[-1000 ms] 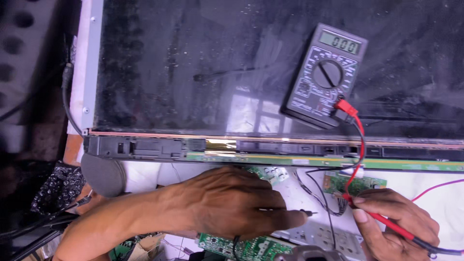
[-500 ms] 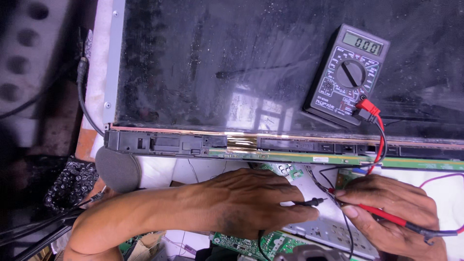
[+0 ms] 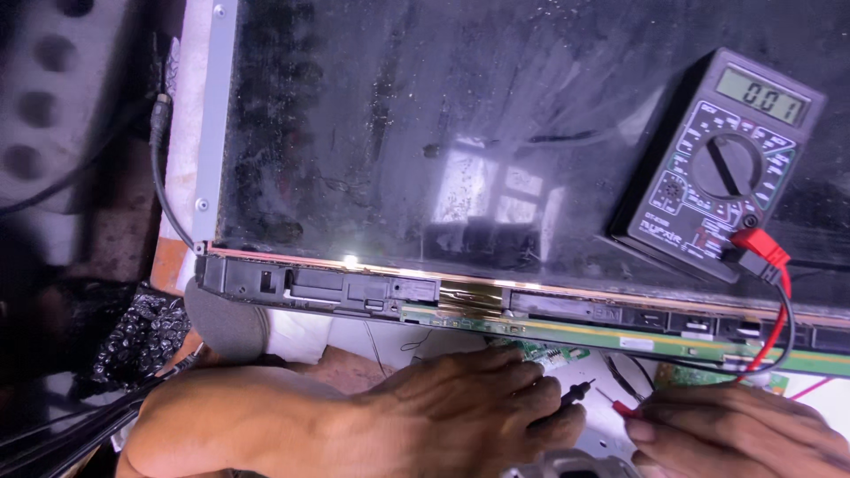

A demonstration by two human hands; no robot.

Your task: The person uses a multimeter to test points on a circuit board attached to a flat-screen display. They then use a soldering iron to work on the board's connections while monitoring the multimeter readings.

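My left hand [image 3: 460,412] lies low in the middle of the view, fingers closed on a black test probe [image 3: 575,391] whose tip points right. My right hand [image 3: 735,429] at the bottom right pinches a red test probe [image 3: 620,405]; its tip points left, close to the black tip. Both tips hover over a white surface just below a long green circuit strip [image 3: 620,336]. A dark grey multimeter [image 3: 722,164] with a rotary dial rests tilted on the black glossy panel [image 3: 425,133]. Red and black leads [image 3: 779,310] run from it down toward my hands.
The panel's lower edge carries a black plastic frame [image 3: 310,288]. A black cable [image 3: 164,168] runs along the panel's left side. A black bubble-wrap bag [image 3: 137,341] lies at the left, and a grey rounded object [image 3: 226,323] sits below the frame corner.
The view has shifted, so the panel and multimeter sit higher and further right. Both hands have dropped toward the bottom edge, and the two probe tips have come closer together.
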